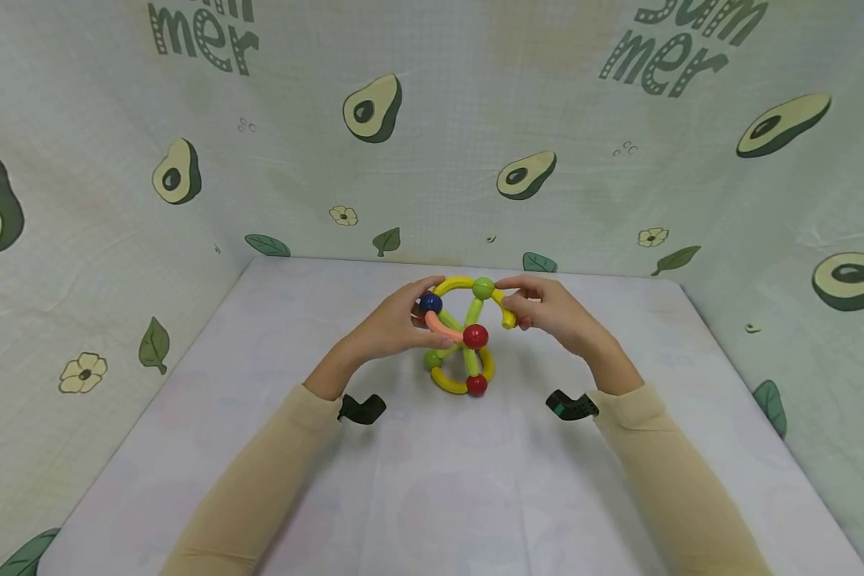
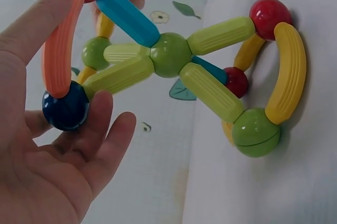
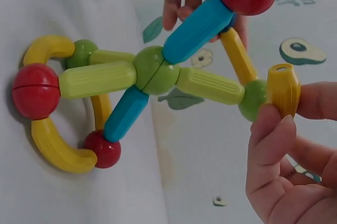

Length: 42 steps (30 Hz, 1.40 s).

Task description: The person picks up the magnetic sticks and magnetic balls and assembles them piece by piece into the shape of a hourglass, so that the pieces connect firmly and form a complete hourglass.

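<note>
A magnetic ball-and-rod structure stands on the table, with a central green ball (image 2: 171, 54) and straight light-green and blue rods spreading from it. Curved yellow rods (image 2: 288, 71) join red and green balls round its base. My left hand (image 1: 392, 324) holds the upper left side, fingers behind the dark blue ball (image 2: 66, 109) and thumb along the curved orange rod (image 2: 59, 45) up to the upper red ball (image 1: 475, 336). Between thumb and forefinger, my right hand (image 1: 550, 314) pinches a short curved yellow rod (image 3: 283, 89). One end meets the upper green ball (image 1: 483, 288); the other points free.
The pale table (image 1: 432, 496) stretches in front of both forearms. Behind it and at the sides hangs a cloth (image 1: 446, 216) printed with avocados and leaves. Dark wrist-worn devices (image 1: 362, 410) sit below each wrist.
</note>
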Each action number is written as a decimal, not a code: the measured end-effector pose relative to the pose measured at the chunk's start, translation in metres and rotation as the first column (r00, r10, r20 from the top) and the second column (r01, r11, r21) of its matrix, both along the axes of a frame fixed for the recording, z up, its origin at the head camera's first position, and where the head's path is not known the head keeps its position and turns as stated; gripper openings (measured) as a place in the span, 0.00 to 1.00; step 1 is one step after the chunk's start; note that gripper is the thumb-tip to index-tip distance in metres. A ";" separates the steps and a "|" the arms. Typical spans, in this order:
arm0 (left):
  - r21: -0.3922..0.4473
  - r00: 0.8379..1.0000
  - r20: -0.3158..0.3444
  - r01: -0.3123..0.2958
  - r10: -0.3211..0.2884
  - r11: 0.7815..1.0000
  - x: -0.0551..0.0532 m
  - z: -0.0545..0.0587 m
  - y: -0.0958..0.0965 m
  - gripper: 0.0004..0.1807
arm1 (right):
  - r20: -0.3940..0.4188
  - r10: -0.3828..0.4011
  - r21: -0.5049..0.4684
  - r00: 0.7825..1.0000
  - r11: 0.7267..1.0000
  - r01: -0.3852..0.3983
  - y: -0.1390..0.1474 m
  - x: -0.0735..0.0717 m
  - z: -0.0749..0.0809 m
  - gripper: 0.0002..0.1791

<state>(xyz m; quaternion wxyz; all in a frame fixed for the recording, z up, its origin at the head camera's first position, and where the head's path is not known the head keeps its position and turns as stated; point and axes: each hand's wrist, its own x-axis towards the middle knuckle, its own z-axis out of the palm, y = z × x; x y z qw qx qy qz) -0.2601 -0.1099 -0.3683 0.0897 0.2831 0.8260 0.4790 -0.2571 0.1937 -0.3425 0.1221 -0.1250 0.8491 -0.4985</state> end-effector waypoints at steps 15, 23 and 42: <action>-0.043 0.995 -0.025 -0.098 0.097 0.994 0.015 0.007 0.012 0.61 | 0.015 -0.092 -0.151 0.996 0.984 0.093 -0.010 0.015 -0.013 0.28; -0.071 0.991 -0.050 -0.124 0.120 0.990 0.017 0.008 0.017 0.62 | -0.001 -0.117 -0.175 0.993 0.978 0.115 -0.010 0.019 -0.018 0.29; -0.042 0.994 -0.040 -0.106 0.104 0.993 0.017 0.003 0.014 0.58 | 0.019 -0.104 -0.232 0.994 0.967 0.106 -0.012 0.018 -0.020 0.29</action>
